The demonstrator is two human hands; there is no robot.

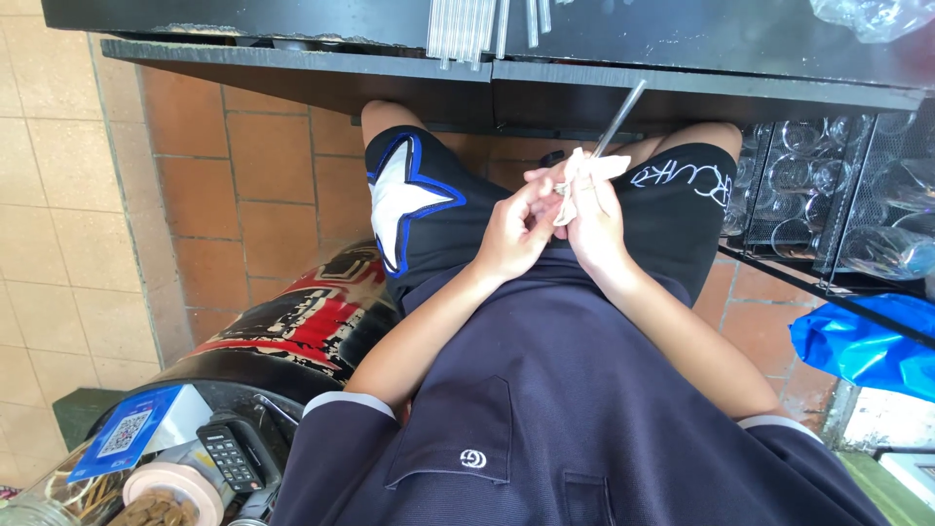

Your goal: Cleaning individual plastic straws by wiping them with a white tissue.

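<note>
Fingers (542, 185) of both hands pinch one straw (619, 121); one cloth (582, 180)

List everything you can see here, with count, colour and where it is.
straw: one, metal grey, held over the lap
cloth: one, white, wrapped round the straw's lower end
straws: a bundle, clear, on the counter
counter: one, black, top
glasses: many, clear, in a wire rack, right
bag: one, blue, right
calculator: one, black, bottom left
left hand: at the cloth
right hand: grips cloth and straw
</note>
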